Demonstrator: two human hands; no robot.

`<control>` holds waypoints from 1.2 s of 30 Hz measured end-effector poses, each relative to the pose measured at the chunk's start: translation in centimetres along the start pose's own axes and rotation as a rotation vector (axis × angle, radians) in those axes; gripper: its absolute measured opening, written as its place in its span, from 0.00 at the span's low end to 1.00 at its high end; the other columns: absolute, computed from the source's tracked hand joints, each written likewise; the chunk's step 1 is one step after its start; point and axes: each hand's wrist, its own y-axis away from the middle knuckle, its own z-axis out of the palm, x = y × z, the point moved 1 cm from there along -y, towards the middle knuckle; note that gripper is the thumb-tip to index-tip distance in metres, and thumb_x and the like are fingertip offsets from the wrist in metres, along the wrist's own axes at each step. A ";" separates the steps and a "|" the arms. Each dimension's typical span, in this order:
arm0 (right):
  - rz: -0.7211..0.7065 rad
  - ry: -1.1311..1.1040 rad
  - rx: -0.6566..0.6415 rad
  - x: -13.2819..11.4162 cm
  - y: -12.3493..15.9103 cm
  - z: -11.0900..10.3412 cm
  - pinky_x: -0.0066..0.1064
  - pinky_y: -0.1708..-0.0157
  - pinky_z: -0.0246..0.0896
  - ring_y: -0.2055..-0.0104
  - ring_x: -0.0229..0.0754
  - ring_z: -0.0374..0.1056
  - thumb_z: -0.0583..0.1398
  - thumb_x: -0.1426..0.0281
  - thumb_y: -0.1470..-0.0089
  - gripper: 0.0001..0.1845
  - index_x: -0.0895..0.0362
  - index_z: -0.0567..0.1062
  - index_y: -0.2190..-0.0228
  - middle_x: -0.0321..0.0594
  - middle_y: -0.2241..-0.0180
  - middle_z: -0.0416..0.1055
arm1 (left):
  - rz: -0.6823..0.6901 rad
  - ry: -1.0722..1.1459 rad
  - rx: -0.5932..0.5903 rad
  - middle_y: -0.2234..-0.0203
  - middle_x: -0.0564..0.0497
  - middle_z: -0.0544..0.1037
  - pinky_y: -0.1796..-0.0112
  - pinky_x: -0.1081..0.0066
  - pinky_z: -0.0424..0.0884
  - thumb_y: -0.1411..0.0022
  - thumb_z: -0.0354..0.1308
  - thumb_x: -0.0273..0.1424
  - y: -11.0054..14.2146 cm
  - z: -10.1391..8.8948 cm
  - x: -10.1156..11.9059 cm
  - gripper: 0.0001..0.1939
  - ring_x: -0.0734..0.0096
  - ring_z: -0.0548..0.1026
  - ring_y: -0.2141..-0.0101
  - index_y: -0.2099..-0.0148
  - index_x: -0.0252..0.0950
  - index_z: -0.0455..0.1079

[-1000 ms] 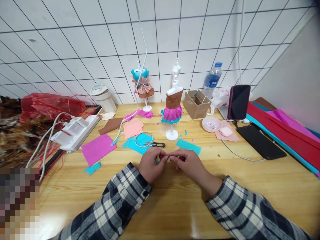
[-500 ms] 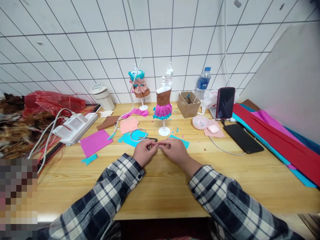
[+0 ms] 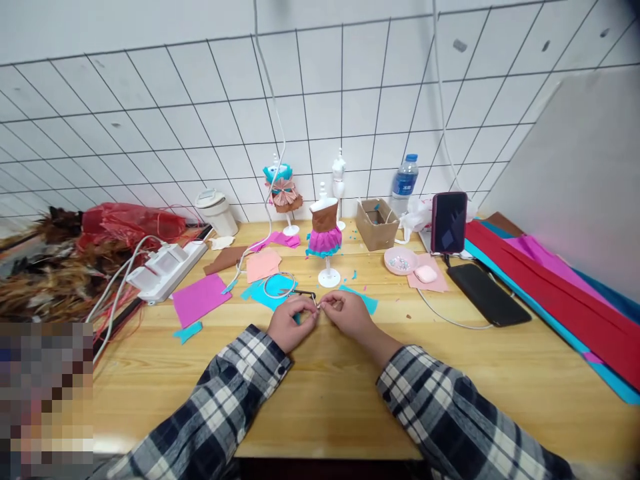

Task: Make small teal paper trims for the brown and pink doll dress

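Delicately, left hand, right hand pinch tiny pale piece, unidentifiable; best brace wrists against table!

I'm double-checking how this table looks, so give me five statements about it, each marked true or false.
1. The left hand and the right hand have their fingertips close together. True.
2. The water bottle has a red cap. False: the bottle has a blue cap.
3. The pink dish holds small pale pieces. True.
4. The phone with the dark red edge lies flat. False: that phone stands upright.
5. The brown-and-magenta dress form stands on a white base. True.
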 end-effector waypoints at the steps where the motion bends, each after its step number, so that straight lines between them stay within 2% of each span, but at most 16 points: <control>1: 0.013 -0.017 -0.002 0.0 -0.1 0.0 0.24 0.77 0.59 0.78 0.35 0.66 0.58 0.67 0.51 0.09 0.57 0.78 0.71 0.35 0.77 0.75 | 0.006 0.027 -0.018 0.69 0.47 0.80 0.59 0.66 0.70 0.44 0.57 0.30 0.1 -0.2 0.1 0.06 0.67 0.76 0.65 0.72 0.36 0.72; 4: 0.050 -0.057 0.004 0.1 -0.2 -0.3 0.23 0.80 0.56 0.80 0.34 0.64 0.58 0.67 0.51 0.08 0.57 0.76 0.72 0.33 0.80 0.72 | -0.018 0.185 -0.100 0.64 0.43 0.80 0.55 0.62 0.70 0.43 0.57 0.31 0.3 -0.9 0.1 0.06 0.64 0.77 0.60 0.70 0.35 0.72; 10: 0.148 -0.113 0.046 0.1 0.0 -1.1 0.23 0.83 0.52 0.83 0.34 0.59 0.56 0.66 0.51 0.08 0.56 0.74 0.72 0.29 0.85 0.63 | -0.125 0.491 -0.243 0.64 0.41 0.79 0.56 0.61 0.70 0.42 0.59 0.37 0.4 -1.6 -0.4 0.11 0.61 0.76 0.59 0.70 0.35 0.71; 14: 0.208 -0.177 0.061 0.1 0.3 -1.4 0.23 0.83 0.50 0.82 0.33 0.57 0.56 0.66 0.52 0.07 0.56 0.72 0.73 0.30 0.82 0.64 | -0.251 0.695 -0.196 0.63 0.43 0.77 0.55 0.62 0.69 0.45 0.62 0.38 0.6 -1.8 -0.8 0.12 0.61 0.75 0.58 0.72 0.34 0.70; 17: 0.232 -0.180 0.060 0.2 0.4 -1.3 0.24 0.83 0.49 0.82 0.33 0.56 0.56 0.66 0.53 0.07 0.56 0.71 0.74 0.31 0.81 0.64 | -0.297 0.785 -0.188 0.63 0.43 0.77 0.56 0.63 0.69 0.45 0.63 0.38 0.8 -1.8 -0.8 0.12 0.61 0.75 0.59 0.72 0.35 0.70; 21: 0.247 -0.129 0.065 0.1 0.4 -1.3 0.24 0.83 0.49 0.82 0.34 0.56 0.56 0.65 0.53 0.08 0.55 0.72 0.74 0.30 0.83 0.63 | -0.304 0.768 -0.206 0.63 0.42 0.78 0.56 0.62 0.69 0.46 0.63 0.39 0.9 -1.9 -0.5 0.13 0.60 0.75 0.59 0.72 0.34 0.71; 25: 0.231 -0.025 0.173 0.1 0.6 -2.3 0.25 0.82 0.51 0.81 0.35 0.58 0.57 0.65 0.54 0.08 0.56 0.73 0.75 0.33 0.81 0.67 | -0.297 0.767 -0.182 0.63 0.42 0.79 0.55 0.61 0.69 0.47 0.64 0.39 0.8 -2.0 -0.2 0.13 0.60 0.76 0.59 0.73 0.35 0.70; 28: 0.216 0.055 0.288 0.0 1.1 -3.9 0.26 0.81 0.52 0.80 0.36 0.59 0.57 0.65 0.54 0.09 0.57 0.75 0.75 0.34 0.79 0.70 | -0.276 0.775 -0.155 0.62 0.42 0.79 0.55 0.61 0.69 0.47 0.64 0.38 0.9 -2.0 -0.2 0.12 0.60 0.76 0.58 0.73 0.35 0.71; 31: 0.200 0.128 0.418 -0.6 0.7 -6.7 0.27 0.80 0.53 0.81 0.36 0.60 0.58 0.63 0.53 0.12 0.57 0.76 0.73 0.36 0.78 0.71 | -0.252 0.752 -0.143 0.61 0.41 0.79 0.54 0.61 0.69 0.46 0.64 0.37 0.9 -2.0 -0.4 0.11 0.60 0.76 0.57 0.72 0.34 0.71; 33: 0.167 0.244 0.522 -1.3 -0.5 -9.1 0.28 0.76 0.55 0.79 0.37 0.62 0.58 0.62 0.52 0.13 0.56 0.77 0.71 0.37 0.77 0.72 | -0.245 0.731 -0.148 0.61 0.41 0.79 0.54 0.60 0.69 0.45 0.63 0.36 1.0 -2.0 -0.5 0.10 0.60 0.76 0.57 0.72 0.34 0.71; 36: 0.110 0.439 0.677 -2.3 -4.2 -13.1 0.30 0.72 0.56 0.73 0.42 0.67 0.59 0.62 0.52 0.12 0.56 0.78 0.72 0.39 0.74 0.74 | -0.232 0.687 -0.176 0.60 0.40 0.79 0.53 0.59 0.69 0.45 0.63 0.35 1.0 -1.7 -0.4 0.10 0.59 0.76 0.56 0.72 0.34 0.71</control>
